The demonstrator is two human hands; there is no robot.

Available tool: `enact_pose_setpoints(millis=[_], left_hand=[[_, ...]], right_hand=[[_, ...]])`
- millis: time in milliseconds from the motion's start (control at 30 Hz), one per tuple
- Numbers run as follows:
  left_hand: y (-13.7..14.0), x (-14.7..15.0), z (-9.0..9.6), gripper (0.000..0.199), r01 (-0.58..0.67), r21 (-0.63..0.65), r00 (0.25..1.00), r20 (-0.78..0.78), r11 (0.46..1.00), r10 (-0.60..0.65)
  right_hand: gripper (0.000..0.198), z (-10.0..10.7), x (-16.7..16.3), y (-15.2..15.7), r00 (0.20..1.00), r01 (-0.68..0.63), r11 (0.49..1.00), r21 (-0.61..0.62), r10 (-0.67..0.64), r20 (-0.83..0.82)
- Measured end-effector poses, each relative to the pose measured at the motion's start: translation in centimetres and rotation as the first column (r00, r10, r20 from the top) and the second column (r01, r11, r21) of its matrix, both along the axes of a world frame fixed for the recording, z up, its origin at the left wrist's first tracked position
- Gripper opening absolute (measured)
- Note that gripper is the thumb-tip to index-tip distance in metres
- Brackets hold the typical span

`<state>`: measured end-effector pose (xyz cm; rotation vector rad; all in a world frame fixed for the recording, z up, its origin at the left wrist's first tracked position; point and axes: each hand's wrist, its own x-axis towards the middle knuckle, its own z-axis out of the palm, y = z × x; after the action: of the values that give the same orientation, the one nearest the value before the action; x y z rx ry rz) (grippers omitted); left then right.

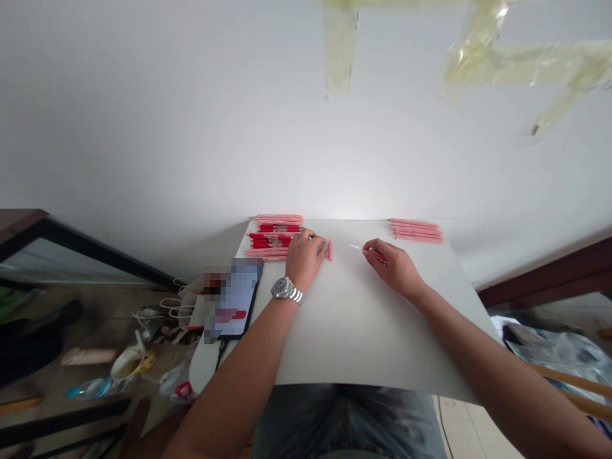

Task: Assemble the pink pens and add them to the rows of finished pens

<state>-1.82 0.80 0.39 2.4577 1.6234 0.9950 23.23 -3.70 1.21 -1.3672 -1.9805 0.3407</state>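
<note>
The right hand (pixel 389 264) pinches a slim pen part (pixel 378 255) between closed fingers, probably far back so its pale end stays exposed. The left hand (pixel 306 254) curls beside a short pink piece (pixel 329 250) on the worktop (pixel 354 331); whether it grips anything I cannot tell. Red pens (pixel 270 241) lie parallel, likely against rolling. Below left, a white cup (pixel 116 364) holds something yellowish

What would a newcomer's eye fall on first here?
Probably the bright red and pink slender pens at the white tabletop's far left. Then the right hand, gripping a slim white-tipped stick mid-table, and the silver metal wristwatch on the left wrist. Yellowish tape strips mark the white wall, upper right.
</note>
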Motion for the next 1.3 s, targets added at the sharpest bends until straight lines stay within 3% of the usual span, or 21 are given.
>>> enact_pose_setpoints(millis=[567, 867, 1033, 1167, 1300], left_hand=[[0.1, -0.1, -0.2, 0.016, -0.002, -0.037, 1.000, -0.026, 0.999, 0.001], [0.1, 0.4, 0.0, 0.019, 0.010, 0.008, 0.993, 0.114, 1.000, -0.011], [-0.1, 0.6, 0.3, 0.018, 0.085, -0.014, 0.978, 0.192, 0.996, -0.081], [-0.2, 1.0, 0.5, 0.020, 0.207, -0.074, 0.908, 0.387, 0.976, -0.163], [-0.4, 1.6, 0.7, 0.025, 0.407, -0.173, 0.721, 0.663, 0.897, -0.200]], right_hand=[[0.020, -0.3, 0.0, 0.1, 1.000, -0.004, 1.000, -0.008, 0.004, -0.001], [0.018, -0.4, 0.1, 0.2, 1.000, -0.001, 1.000, -0.005, 0.001, 0.001], [0.018, -0.4, 0.1, 0.1, 1.000, -0.005, 1.000, -0.012, 0.005, -0.009], [0.019, -0.2, 0.0, 0.0, 0.999, -0.014, 1.000, -0.010, 0.014, -0.041], [0.021, 0.0, -0.2, -0.1, 0.996, -0.020, 1.000, -0.013, 0.019, -0.085]])
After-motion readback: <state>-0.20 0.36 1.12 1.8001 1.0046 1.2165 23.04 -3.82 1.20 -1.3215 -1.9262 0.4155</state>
